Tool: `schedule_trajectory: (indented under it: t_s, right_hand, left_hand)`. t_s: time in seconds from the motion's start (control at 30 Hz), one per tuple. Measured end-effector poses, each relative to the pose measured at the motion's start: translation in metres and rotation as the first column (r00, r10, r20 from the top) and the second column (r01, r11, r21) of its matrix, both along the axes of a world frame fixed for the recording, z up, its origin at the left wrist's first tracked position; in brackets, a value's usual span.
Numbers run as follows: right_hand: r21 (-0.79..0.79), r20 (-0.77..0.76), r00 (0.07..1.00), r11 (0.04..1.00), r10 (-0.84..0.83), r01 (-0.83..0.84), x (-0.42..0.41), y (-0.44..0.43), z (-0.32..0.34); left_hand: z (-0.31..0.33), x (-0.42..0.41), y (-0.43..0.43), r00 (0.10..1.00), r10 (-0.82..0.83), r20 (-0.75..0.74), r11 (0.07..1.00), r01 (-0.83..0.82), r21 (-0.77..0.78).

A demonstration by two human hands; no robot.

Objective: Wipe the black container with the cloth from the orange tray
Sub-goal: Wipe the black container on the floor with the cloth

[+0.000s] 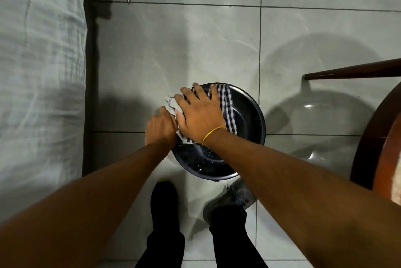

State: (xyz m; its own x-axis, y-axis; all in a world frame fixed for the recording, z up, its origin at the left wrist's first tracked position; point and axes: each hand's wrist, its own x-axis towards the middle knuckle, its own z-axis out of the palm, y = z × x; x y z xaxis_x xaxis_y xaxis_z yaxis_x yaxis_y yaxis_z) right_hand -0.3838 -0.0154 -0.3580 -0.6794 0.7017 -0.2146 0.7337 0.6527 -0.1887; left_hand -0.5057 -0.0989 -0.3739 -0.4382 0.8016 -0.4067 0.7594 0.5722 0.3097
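Container (pixel 243 115): black, round, shallow bowl shape with a wide rolled rim, glossy; wet flecks or droplets on the near inner wall. It is round, so no real long axis; the opening faces up toward the camera, tipped slightly away. It is held up over the tiled floor (pixel 195 39), centre frame, just ahead of the person's feet; can't tell if its underside touches anything.

Cloth (pixel 227 104): white with a dark check pattern, draped over the far-left rim and down into the bowl, with a bunched white end sticking out past the rim on the left.

Right hand (pixel 199 113): flat, fingers spread, pressing the cloth against the inside wall and rim. Yellow band (pixel 213 132) on that wrist. Left hand (pixel 161 128): closed on the left rim beside the bunched cloth end, touching the right hand. Hands are together, both on the container.

Around: white sheet-covered bed (pixel 39 72) along the left edge, dark gap beside it. Dark wooden furniture (pixel 368 137) at right, with a rail above it and a curved edge with an orange-brown surface behind; near the container but not touching. Below: black trouser legs, black shoe (pixel 163 198) on the left, grey shoe (pixel 230 200) on the right. The forearms cover the near rim.
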Motion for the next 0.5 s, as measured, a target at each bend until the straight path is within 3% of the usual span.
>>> schedule_trajectory:
  t_s: [0.17,0.23,0.3,0.37,0.5]
  right_hand:
    - [-0.007,0.025,0.998,0.998,0.056,-0.056,0.008,0.009,0.001]
    - [-0.032,0.029,0.999,0.999,-0.040,0.041,0.015,0.014,0.002]
    - [-0.029,0.034,0.967,0.967,-0.254,0.255,0.027,0.014,0.003]
    - [-0.008,0.041,0.844,0.845,-0.534,0.535,0.045,0.009,0.002]
    - [-0.008,-0.011,0.378,0.378,-0.926,0.926,0.066,-0.025,-0.001]
  left_hand:
    - [0.000,0.002,0.001,0.995,0.092,0.031,0.996,-0.092,0.003]
    - [0.002,0.004,0.003,0.984,0.171,0.043,0.985,-0.172,0.027]
    - [0.003,0.005,0.002,0.982,0.188,0.029,0.979,-0.190,0.075]
    - [0.001,0.007,0.000,0.982,0.185,0.023,0.978,-0.187,0.093]
    - [0.000,0.010,-0.004,0.975,0.218,0.030,0.969,-0.220,0.110]
